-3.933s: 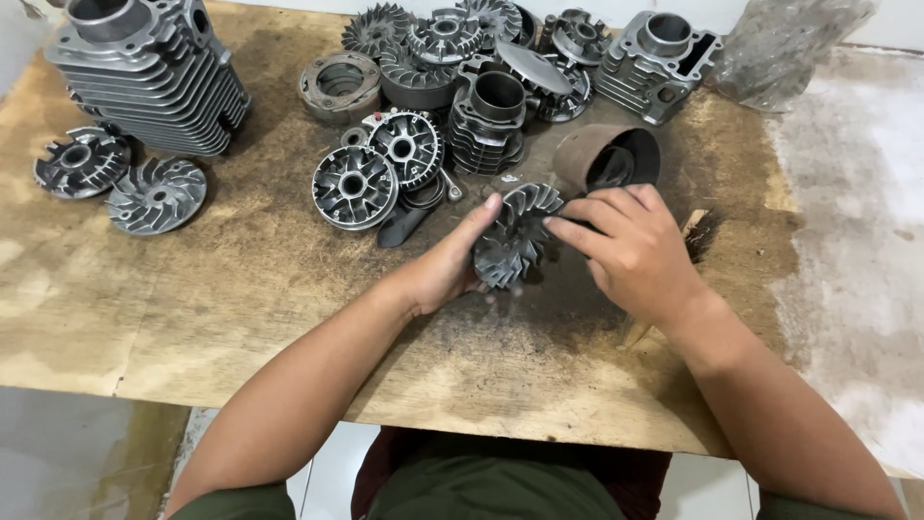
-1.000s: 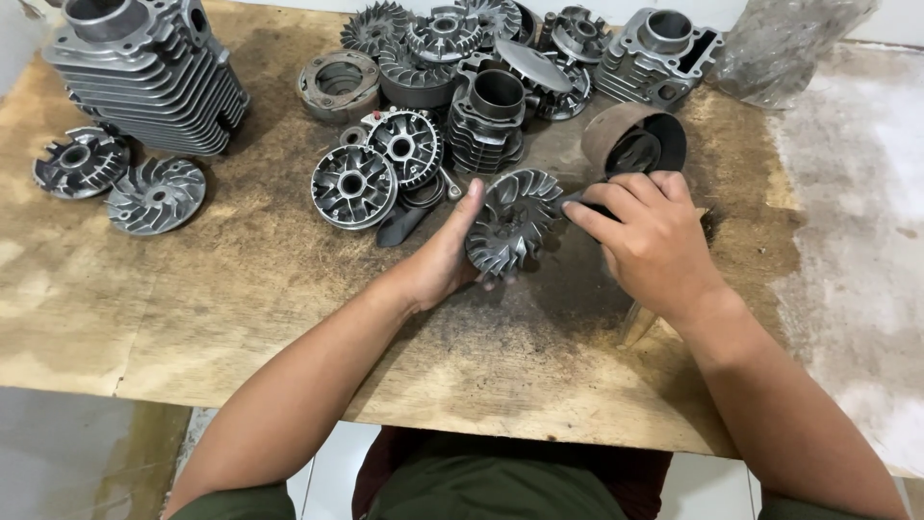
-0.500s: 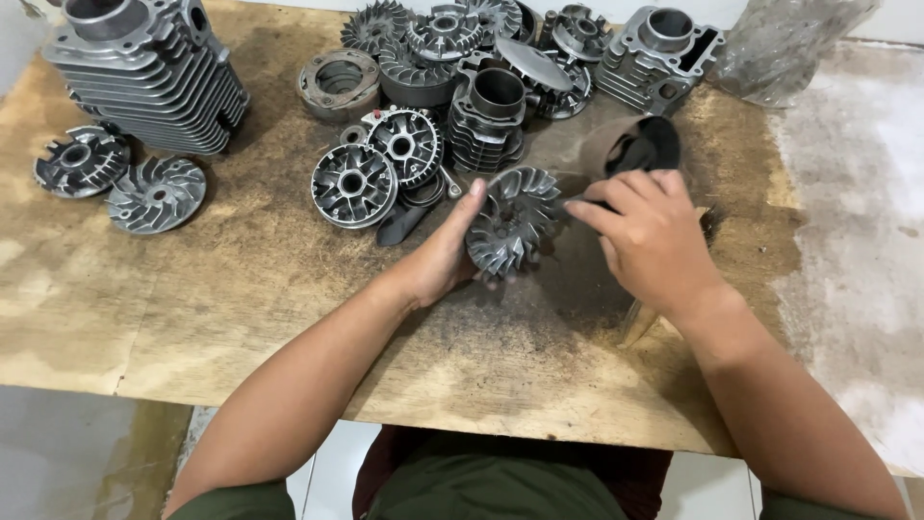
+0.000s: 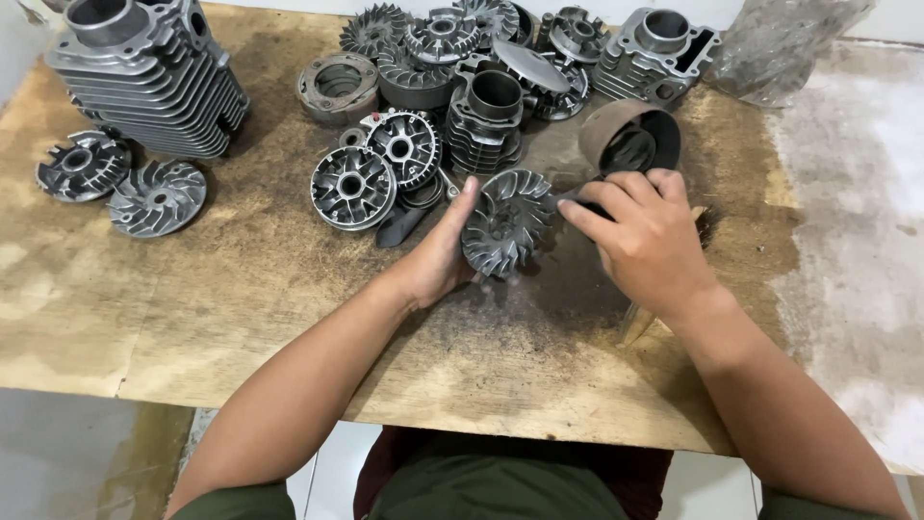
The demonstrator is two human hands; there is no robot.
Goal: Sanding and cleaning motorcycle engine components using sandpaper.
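My left hand (image 4: 441, 256) grips a grey metal finned disc (image 4: 504, 221), holding it tilted on edge on the wooden table (image 4: 231, 289). My right hand (image 4: 643, 239) is closed around a dark tool whose handle sticks out below the wrist (image 4: 635, 325); its working end is pressed against the disc's right side and is mostly hidden by my fingers. A round brown-grey metal drum (image 4: 628, 135) lies on its side just behind my right hand, its open mouth facing me.
A large finned cylinder block (image 4: 144, 77) stands at the back left, with two finned discs (image 4: 120, 183) before it. Several more discs, rings and small cylinders (image 4: 462, 67) crowd the back middle. A grey plastic bag (image 4: 780, 43) lies back right. Dark dust surrounds the held disc.
The disc has been raised and turned slightly in my left hand. The drum behind has rolled, its opening facing me more. My right hand shifted up and right along the disc.
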